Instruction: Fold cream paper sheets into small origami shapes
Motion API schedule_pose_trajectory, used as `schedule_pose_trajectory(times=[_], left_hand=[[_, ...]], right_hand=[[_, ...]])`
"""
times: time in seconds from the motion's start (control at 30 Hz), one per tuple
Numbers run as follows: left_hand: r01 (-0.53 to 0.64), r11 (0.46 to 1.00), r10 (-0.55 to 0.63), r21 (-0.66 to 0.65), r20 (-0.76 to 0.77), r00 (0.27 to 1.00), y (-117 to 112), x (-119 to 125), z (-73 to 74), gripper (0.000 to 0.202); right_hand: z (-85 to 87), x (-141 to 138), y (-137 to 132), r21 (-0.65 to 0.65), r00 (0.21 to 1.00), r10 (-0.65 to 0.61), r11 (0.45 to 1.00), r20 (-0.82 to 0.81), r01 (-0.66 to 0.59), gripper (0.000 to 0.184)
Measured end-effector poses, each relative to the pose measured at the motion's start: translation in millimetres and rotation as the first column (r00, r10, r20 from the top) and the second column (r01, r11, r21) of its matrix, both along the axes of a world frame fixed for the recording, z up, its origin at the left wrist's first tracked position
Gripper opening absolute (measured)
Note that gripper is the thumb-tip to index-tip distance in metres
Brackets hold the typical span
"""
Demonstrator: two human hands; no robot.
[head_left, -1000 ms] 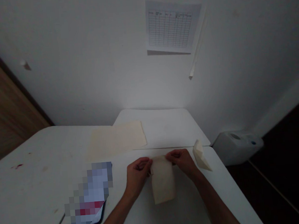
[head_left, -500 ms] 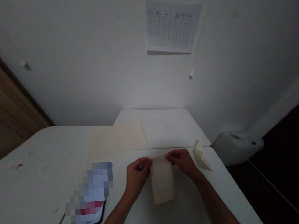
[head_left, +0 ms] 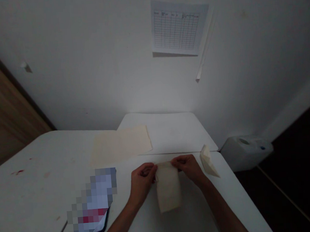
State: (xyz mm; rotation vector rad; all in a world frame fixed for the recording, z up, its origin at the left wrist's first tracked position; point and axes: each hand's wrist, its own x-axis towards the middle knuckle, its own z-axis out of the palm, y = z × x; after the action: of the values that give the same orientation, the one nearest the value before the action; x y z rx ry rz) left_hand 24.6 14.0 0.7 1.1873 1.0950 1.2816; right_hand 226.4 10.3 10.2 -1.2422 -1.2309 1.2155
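A folded piece of cream paper hangs between my two hands over the white table. My left hand pinches its upper left corner between thumb and fingers. At the upper right corner, my right hand grips it the same way. The paper's lower edge points toward me. Just right of my right hand stands a folded paper boat, pale cream. Beyond my left hand lies a flat sheet of cream paper.
A phone, its screen blurred out, lies left of my left arm. A printed table sheet hangs on the wall. On the floor at right stands a white plastic container. Small red stains mark the table's left side.
Both hands keep their grip in nearly the same place. The lower end of the folded paper has shifted very slightly toward me.
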Motion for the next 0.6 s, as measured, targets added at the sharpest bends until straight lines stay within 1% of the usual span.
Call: schedule_pose_trajectory(times=[0.13, 0.27, 0.47, 0.6], left_hand=[[-0.019, 1.000, 0.019, -0.005, -0.015, 1.000, -1, 0, 3.1, 0.030], [-0.034, 0.999, 0.034, 0.003, -0.029, 0.999, 0, 0, 1.9, 0.028], [-0.016, 1.000, 0.017, 0.019, -0.041, 0.999, 3, -3, -4.7, 0.027], [-0.013, 0.999, 0.019, 0.048, -0.130, 0.991, 3, -4, -10.6, 0.030]], right_hand=[[2.0, -2, -1, 0.001, 1.000, 0.000, 1.000, -0.004, 0.000, 0.037], [0.3, -3, -1, -0.014, 1.000, -0.010, 1.000, -0.016, 0.010, 0.034], [-3.0, -4, -1, -0.037, 1.000, 0.000, 0.999, -0.031, -0.001, 0.037], [-4.2, -3, 0, -0.044, 1.000, 0.008, 0.999, 0.021, -0.007, 0.040]])
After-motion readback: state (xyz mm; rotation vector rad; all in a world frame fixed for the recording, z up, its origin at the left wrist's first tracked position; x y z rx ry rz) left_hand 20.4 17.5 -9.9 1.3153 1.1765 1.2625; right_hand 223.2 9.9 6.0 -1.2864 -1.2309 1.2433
